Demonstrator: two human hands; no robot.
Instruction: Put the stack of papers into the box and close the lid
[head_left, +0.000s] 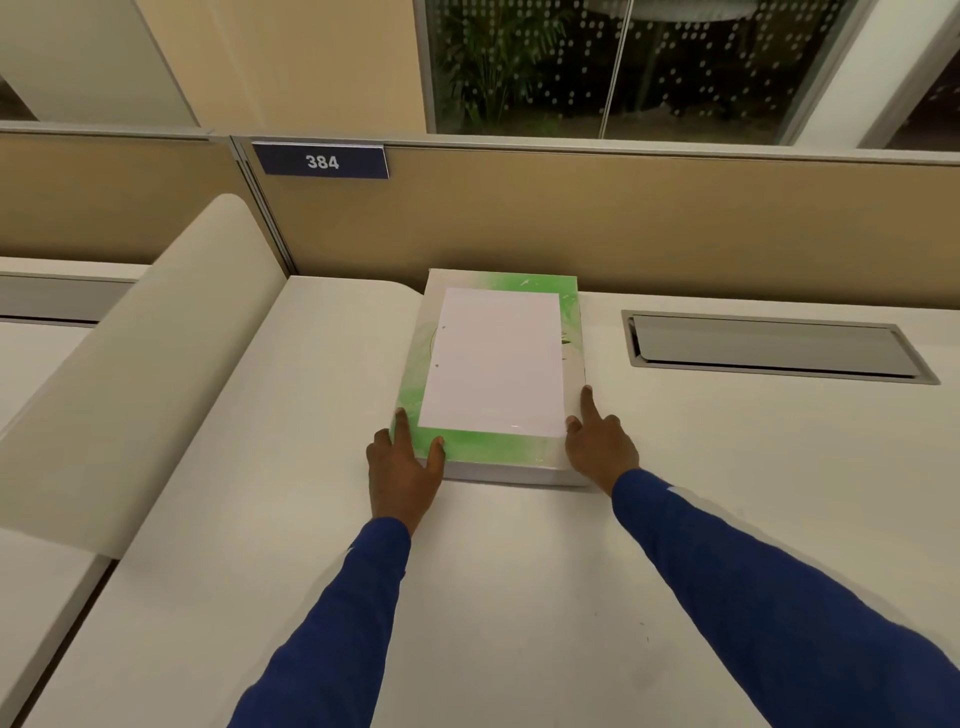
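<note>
A flat white box with a green-patterned lid (488, 452) lies on the desk with its lid down. A white stack of papers (493, 364) with two punch holes on its left edge rests on top of the lid. My left hand (402, 462) grips the box's near left corner, thumb on the lid and fingers along the side. My right hand (597, 441) touches the near right corner, index finger stretched along the right edge.
The white desk (519, 571) meets a tan partition (623, 223) just behind the box. A grey cable hatch (769, 345) is set into the desk on the right. A curved white divider (145, 364) rises on the left. A blue "384" sign (322, 161) hangs above.
</note>
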